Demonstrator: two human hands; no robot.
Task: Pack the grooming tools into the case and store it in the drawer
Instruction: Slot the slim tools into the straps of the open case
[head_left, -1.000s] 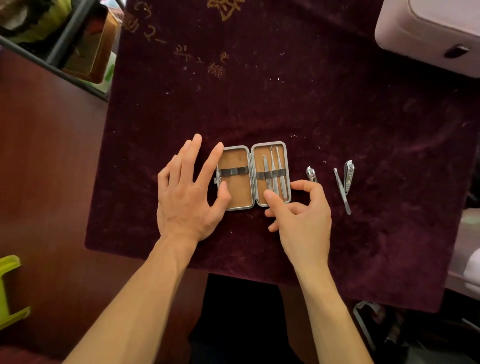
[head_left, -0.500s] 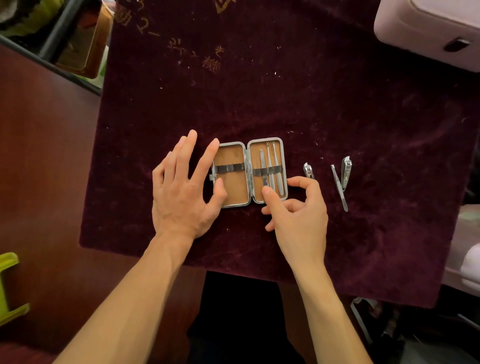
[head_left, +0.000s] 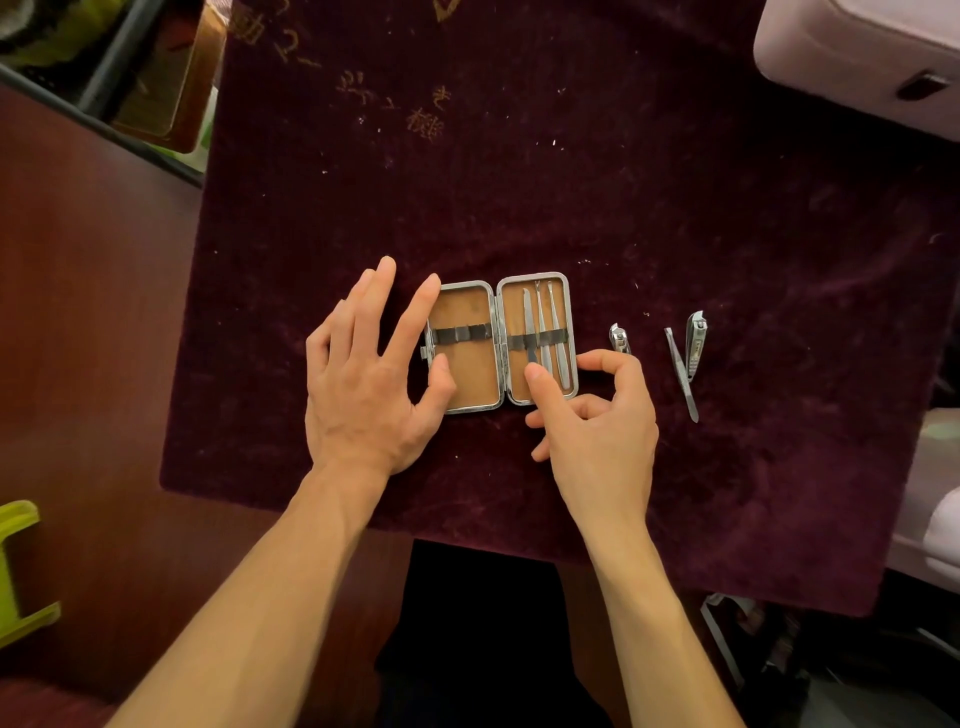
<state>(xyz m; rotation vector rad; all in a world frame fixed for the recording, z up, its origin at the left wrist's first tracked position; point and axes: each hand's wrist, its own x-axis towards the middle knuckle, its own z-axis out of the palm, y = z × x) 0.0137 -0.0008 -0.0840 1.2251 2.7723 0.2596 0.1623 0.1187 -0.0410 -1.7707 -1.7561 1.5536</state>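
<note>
Left hand (head_left: 363, 384) at 9 o'clock of the open case (head_left: 462, 374), fingers spread flat, thumb on its empty half, likely bracing it on the cloth (head_left: 571, 208). Right hand (head_left: 597, 415) at 5 o'clock, narrow pinch over the slim tools (head_left: 543, 322), probably seating them under the strap; small clipper (head_left: 619, 338), file (head_left: 681, 374) and large clipper (head_left: 696, 338) lie loose at 3 o'clock

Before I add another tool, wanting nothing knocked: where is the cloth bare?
Bare: the cloth beyond the case up to the pale box, and right of the large clipper. Crowded: between the case and the nail file, where the right hand and small clipper sit.
</note>
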